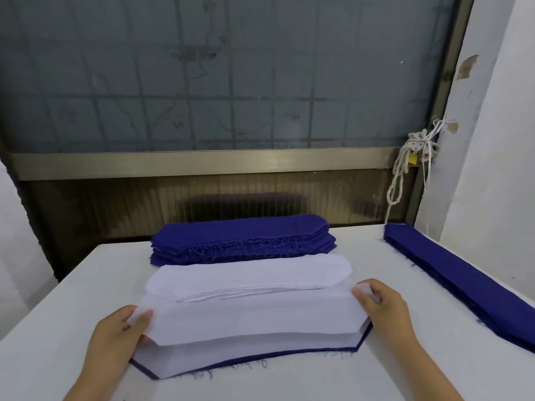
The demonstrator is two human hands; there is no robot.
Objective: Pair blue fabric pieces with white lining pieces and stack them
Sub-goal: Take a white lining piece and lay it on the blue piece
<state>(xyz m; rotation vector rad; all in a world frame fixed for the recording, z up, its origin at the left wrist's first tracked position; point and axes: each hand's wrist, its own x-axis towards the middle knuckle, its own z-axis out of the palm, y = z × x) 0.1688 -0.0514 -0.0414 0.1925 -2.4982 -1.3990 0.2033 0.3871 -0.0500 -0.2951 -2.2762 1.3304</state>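
Observation:
A white lining piece [249,316] is held just above the near stack, slightly lifted. My left hand [121,331] pinches its left end and my right hand [382,302] pinches its right end. Under it lies the paired stack [231,357], white on top with a blue fabric edge showing along the front. Behind it sits a pile of white lining pieces [249,273]. Farther back is a thick pile of blue fabric pieces [243,235] with frayed edges.
A long stack of blue pieces [463,282] lies along the right edge of the white table [86,279]. A window frame and dark panel rise behind the table. A knotted white cord [405,169] hangs at the right corner by the wall.

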